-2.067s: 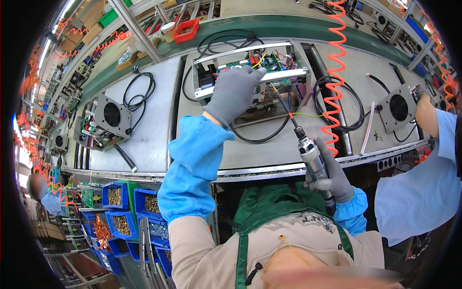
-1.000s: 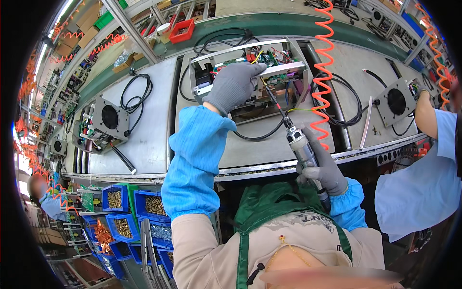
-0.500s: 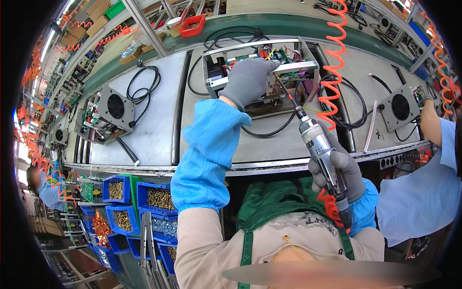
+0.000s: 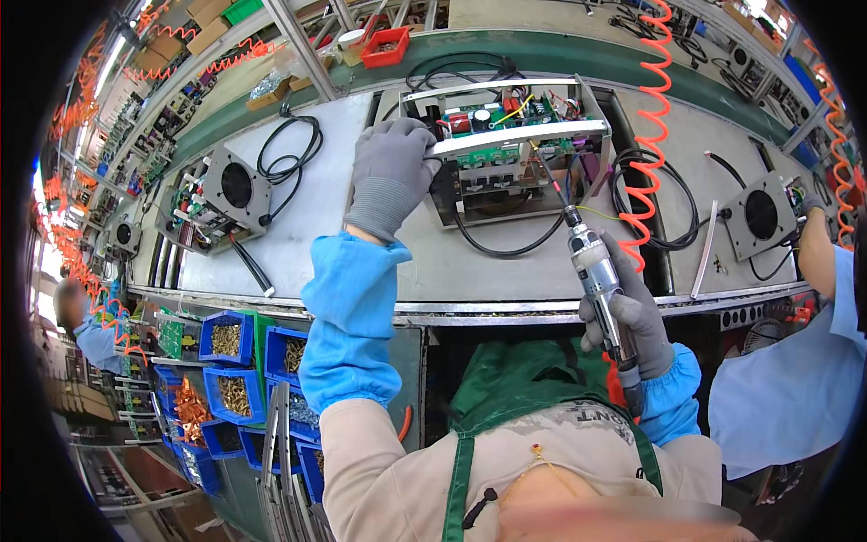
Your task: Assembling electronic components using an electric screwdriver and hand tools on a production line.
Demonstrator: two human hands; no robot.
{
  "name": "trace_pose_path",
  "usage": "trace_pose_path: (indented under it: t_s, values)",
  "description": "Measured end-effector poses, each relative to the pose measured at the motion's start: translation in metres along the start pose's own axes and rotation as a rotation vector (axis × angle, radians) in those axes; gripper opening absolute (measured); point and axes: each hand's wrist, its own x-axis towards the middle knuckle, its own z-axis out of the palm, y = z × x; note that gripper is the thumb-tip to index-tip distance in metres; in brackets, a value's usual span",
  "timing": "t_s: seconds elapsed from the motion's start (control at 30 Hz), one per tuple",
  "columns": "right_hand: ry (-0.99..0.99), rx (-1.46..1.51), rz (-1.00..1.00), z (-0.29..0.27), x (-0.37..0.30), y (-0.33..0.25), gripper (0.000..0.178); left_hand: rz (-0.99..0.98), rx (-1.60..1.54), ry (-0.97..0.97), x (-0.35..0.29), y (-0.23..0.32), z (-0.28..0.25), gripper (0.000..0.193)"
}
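An open metal chassis [image 4: 506, 144] with green circuit boards and coloured wires sits on the grey conveyor table [image 4: 316, 217]. My left hand [image 4: 390, 172], in a grey glove, grips the chassis's left front corner. My right hand [image 4: 628, 316], also gloved, holds a silver pneumatic screwdriver [image 4: 591, 266]. Its long bit [image 4: 551, 181] points up into the chassis's front right part. An orange coiled air hose [image 4: 652, 117] hangs beside the tool.
A fan unit with black cable [image 4: 230, 185] lies at the left, another fan unit [image 4: 759, 217] at the right. Blue bins of screws [image 4: 230, 339] stand below the table edge. Another person's arm [image 4: 817, 257] works at the right. A red tray [image 4: 384, 45] sits behind.
The chassis and my left hand sit further right in view than before. The screwdriver has tilted so its bit reaches into the chassis's front right part.
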Motion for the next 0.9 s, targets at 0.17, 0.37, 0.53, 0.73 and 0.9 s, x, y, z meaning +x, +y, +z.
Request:
trace_pose_path:
  t_s: [0.17, 0.37, 0.53, 0.73, 0.9]
  values:
    - [0.004, -0.032, -0.030, -0.001, 0.002, 0.002, 0.099, 0.009, -0.217, 0.007, 0.001, -0.003, -0.007, 0.020]
    - [0.012, -0.035, 0.035, -0.002, -0.001, -0.001, 0.100, -0.001, -0.208, -0.120, 0.002, -0.002, -0.011, 0.021]
    - [-0.028, 0.121, 0.077, -0.011, -0.005, -0.004, 0.091, -0.035, -0.224, -0.247, 0.012, -0.002, -0.015, 0.024]
    - [-0.057, 0.158, 0.044, -0.012, -0.005, -0.003, 0.089, 0.042, -0.433, -0.116, 0.005, -0.007, -0.006, 0.031]
    - [0.005, 0.028, 0.029, -0.009, -0.002, 0.001, 0.095, 0.099, -0.377, 0.005, -0.003, -0.013, 0.005, 0.035]
